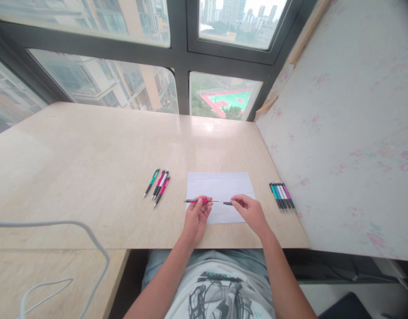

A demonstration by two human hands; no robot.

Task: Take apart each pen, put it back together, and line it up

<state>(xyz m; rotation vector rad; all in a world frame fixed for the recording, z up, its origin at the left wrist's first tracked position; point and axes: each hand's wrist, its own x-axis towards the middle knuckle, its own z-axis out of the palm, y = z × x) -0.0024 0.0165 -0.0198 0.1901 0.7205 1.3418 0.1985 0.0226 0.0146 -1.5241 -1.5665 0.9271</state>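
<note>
Pen [192,201] is pulled apart into two pieces, held low over the near half of the paper [220,182].

- Your left hand [195,218] pinches the red barrel [189,201] between thumb and fingertips, with the other fingers curled under.
- Your right hand [252,213] is closed in the same pinch on the black tip [228,203].
- A thin refill [216,202] spans the gap between barrel and tip. I can't tell which end it's seated in.

Handling, my read:
- The pen is light, stiff plastic with a smooth barrel, so it will probably roll if set down.
- The refill is the weak part and looks thin enough to bend under side load.
- Grip the barrel mid-length and the tip on its black section. Keep your fingers off the refill and keep both pieces in line.

Around the paper:
- Four pens [157,183] lie left of the paper in a loose fan, apart from it.
- Right of the paper is a tight row of pens [282,196], side by side and touching.
- Everything sits on the table [91,155].
- A white cable [91,239] loops far left of the paper, near the table's front edge.
- A window [177,57] is beyond the paper.
</note>
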